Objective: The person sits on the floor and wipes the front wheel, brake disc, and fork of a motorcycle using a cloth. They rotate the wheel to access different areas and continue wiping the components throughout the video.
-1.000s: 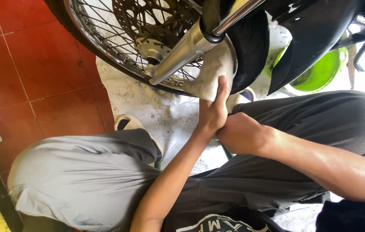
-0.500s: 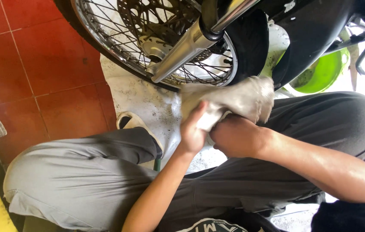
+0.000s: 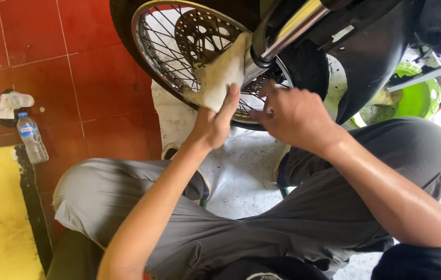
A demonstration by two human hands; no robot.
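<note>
My left hand (image 3: 216,122) presses a dirty white rag (image 3: 219,72) against the spoked motorcycle wheel (image 3: 166,49), right beside the chrome fork tube (image 3: 290,28). The rag covers part of the spokes and rim. My right hand (image 3: 290,111) is at the wheel's lower rim, close to the black tyre (image 3: 308,67), fingers spread and touching the spokes, holding nothing. A perforated brake disc (image 3: 202,33) shows behind the spokes. I sit cross-legged in grey trousers directly under the wheel.
A green bucket (image 3: 417,98) stands behind the wheel at right. A clear plastic bottle (image 3: 32,139) and a white spray head (image 3: 13,101) lie on the red tile floor at left. A yellow surface (image 3: 0,218) borders the lower left.
Both hands rose from my lap to the wheel. The rag went from both hands together into the left hand alone, now pressed on the spokes; the right hand let go.
</note>
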